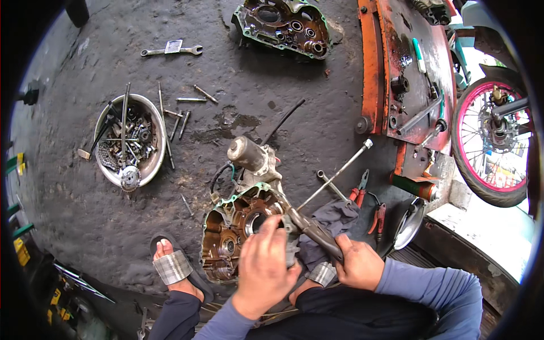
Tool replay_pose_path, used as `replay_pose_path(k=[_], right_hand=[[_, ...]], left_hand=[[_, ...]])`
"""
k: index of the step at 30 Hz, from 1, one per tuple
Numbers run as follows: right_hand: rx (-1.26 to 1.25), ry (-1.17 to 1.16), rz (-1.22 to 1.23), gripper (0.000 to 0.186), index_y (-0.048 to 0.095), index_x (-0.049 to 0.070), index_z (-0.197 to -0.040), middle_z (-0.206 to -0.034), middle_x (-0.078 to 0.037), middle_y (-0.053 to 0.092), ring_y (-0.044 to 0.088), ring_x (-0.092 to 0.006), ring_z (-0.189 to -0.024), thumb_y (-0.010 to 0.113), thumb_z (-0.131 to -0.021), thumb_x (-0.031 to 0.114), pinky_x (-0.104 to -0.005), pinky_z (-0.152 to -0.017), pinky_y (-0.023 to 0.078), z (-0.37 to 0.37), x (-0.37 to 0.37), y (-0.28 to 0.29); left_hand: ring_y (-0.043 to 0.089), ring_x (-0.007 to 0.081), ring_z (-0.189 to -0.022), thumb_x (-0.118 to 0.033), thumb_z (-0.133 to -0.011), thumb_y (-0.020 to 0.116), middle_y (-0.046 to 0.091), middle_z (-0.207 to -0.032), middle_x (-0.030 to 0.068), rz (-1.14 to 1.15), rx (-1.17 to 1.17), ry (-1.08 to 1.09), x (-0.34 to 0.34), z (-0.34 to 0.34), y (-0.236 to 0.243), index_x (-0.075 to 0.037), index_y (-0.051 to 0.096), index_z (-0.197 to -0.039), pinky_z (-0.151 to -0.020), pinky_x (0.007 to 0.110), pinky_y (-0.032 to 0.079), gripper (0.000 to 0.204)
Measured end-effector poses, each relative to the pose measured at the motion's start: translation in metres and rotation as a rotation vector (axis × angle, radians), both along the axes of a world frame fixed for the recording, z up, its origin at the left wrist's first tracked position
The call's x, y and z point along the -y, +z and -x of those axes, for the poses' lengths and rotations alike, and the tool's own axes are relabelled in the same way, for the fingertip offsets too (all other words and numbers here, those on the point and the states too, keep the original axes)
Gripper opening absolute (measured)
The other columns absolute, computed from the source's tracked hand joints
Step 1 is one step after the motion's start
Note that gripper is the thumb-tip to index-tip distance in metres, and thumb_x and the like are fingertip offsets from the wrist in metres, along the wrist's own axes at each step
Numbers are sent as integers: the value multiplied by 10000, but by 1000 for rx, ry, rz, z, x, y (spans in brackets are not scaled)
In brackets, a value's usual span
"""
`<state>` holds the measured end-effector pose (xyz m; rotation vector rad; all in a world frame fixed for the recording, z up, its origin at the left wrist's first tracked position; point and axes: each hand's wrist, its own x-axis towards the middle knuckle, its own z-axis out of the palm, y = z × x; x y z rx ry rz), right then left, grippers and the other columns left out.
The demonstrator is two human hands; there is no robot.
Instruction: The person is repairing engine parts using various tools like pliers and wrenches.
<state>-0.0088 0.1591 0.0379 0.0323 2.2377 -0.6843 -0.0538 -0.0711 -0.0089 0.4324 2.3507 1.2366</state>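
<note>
On the left, a pale metal bowl (pixel 153 165) on the floor (pixel 68 175) holds small parts, presumably to keep them from scattering; long bolts (pixel 191 100) lie just beside it, perhaps because they are too long to fit. The open engine casing (pixel 231 229) sits between the sandalled feet (pixel 175 267), its open side facing up, a placing that seems to keep its inside within view and reach. The left hand (pixel 263 272) is over the casing's right part, fingers extended and close together; it is blurred, so I cannot tell whether it pinches anything. The right hand (pixel 361 263) is wrapped round the end of a dark bar (pixel 320 235), which slants up to the casing's right side, probably for a firm hold. The casing thus lies under and left of the left hand, and well left of the right. Pliers (pixel 358 195) lie farther right, beyond a rag (pixel 334 218), apparently within easy reach.
</note>
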Motion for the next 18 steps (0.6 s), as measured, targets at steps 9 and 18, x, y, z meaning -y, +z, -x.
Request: replay_pose_path(k=[9, 18], right_hand=[[-307, 124, 350, 426, 578, -15, -1118, -1032, -189, 645, 658, -386, -949, 729, -748, 130, -404, -802, 547, 80, -6, -106], [458, -299, 822, 487, 533, -78, -1381, -1271, -103, 656, 579, -133, -1151, 672, -973, 149, -294, -1030, 444, 93, -45, -94]], left_hand=[[613, 426, -1146, -86, -574, 760, 581, -1293, 212, -174, -22, 20, 62, 73, -6, 40, 568, -1193, -992, 445, 495, 660], [599, 427, -1159, -105, -580, 770, 575, -1287, 225, -185, 25, 30, 63, 66, -14, 36, 564, -1210, -996, 446, 482, 678]])
